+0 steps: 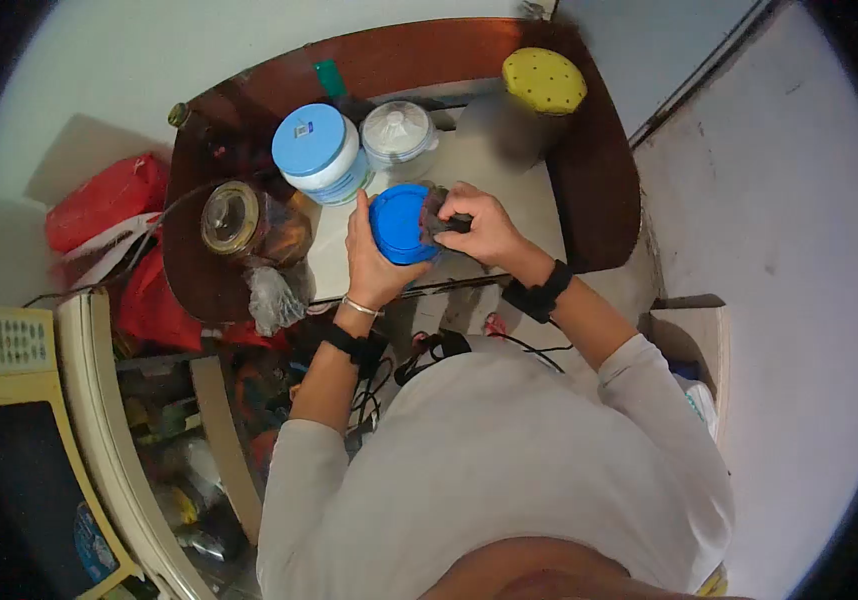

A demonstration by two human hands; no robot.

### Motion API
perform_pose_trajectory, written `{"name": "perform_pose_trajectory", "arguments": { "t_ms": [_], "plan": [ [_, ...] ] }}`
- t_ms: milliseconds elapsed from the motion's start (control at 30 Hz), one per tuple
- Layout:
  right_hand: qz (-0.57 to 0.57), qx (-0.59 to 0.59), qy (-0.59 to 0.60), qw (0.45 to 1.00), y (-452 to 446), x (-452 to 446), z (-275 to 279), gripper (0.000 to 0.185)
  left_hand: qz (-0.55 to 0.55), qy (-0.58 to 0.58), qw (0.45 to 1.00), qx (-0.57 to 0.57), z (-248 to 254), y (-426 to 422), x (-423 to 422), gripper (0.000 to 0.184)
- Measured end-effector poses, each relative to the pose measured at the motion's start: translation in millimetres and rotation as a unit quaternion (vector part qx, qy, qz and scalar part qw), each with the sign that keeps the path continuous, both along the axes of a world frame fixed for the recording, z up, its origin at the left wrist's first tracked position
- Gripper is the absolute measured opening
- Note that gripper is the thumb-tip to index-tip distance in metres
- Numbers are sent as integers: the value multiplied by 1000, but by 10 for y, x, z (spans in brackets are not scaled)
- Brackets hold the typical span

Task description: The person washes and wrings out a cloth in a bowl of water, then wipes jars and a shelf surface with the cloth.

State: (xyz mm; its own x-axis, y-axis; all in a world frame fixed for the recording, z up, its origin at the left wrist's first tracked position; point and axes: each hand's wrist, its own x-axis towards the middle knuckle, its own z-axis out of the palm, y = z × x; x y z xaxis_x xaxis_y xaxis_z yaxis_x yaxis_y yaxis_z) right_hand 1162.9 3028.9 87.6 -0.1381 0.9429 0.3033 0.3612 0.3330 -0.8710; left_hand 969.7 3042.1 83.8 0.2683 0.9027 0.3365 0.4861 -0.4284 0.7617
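Note:
A container with a round blue lid (399, 224) is between my hands, over the front part of the shelf. My left hand (377, 265) is wrapped around its left and lower side. Bunched in the fingers of my right hand (490, 231) is a dark cloth (436, 215), pressed against the lid's right edge. Just behind stand a white tub with a light-blue lid (311, 140) and a clear-lidded container (398, 130). The body of the blue-lidded container is mostly hidden beneath its lid and my hands.
The shelf has a raised dark-brown wooden rim (419, 48). On it are a yellow dotted lid (545, 80) at the back right and a glass jar (234, 218) at the left. A plastic bag (275, 300) hangs by the front edge. A microwave (24, 450) stands lower left.

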Motion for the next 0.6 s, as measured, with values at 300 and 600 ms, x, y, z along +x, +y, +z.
{"name": "perform_pose_trajectory", "arguments": {
  "t_ms": [300, 600],
  "plan": [
    [83, 47, -124, 988, 104, -28, 359, 16, -8, -4, 1000, 3, -29, 25, -2, 117],
    [29, 87, -187, 978, 399, -281, 309, 18, -7, 8, 1000, 22, -11, 34, 25, 116]
  ]
}}
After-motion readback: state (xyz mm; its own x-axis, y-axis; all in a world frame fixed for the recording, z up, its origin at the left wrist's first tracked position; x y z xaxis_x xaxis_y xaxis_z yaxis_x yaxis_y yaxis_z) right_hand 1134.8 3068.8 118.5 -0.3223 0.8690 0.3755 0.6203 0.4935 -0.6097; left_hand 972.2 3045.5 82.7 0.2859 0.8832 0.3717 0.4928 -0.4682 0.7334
